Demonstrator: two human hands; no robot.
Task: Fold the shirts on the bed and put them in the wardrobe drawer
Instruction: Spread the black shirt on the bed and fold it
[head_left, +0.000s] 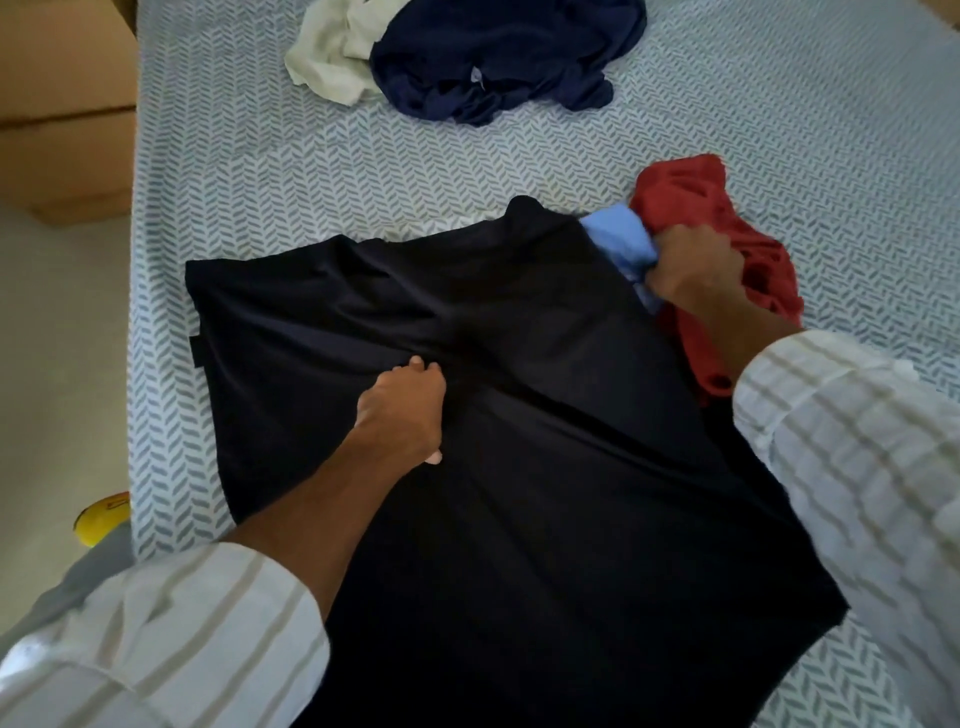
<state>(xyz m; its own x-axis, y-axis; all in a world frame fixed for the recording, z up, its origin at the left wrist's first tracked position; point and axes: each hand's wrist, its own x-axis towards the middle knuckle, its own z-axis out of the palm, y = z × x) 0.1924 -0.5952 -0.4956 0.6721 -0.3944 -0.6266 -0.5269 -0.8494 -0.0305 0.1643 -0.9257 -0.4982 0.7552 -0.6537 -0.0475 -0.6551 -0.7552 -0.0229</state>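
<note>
A black shirt (519, 415) lies spread across the near part of the bed (779, 130), its cloth drawn into creases that run toward the middle. The left hand (402, 415) rests on that middle, fingers bunched at the tips and pinching up a small fold of the black cloth. At the shirt's far right corner, the right hand (693, 267) is curled round a wad of light blue cloth (618, 241), which shows between the black shirt and a crumpled red shirt (717, 249). The red shirt lies just beside the black one, touching its right edge, and the right wrist crosses over it. Whether the fingers also catch some of the red cloth cannot be told.

Both forearms are bare up to rolled sleeves of white fabric with pale stripes (857, 441).

Well apart, at the far side of the bed, a navy shirt (504, 52) lies in a heap with a cream shirt (332, 57) touching its left side. The bed is covered with a sheet of pale grey-blue herringbone pattern. To the left of the bed stands a piece of light wooden furniture (62, 104), and on the floor near the bed's edge lies a yellow object (101, 517), partly hidden.
</note>
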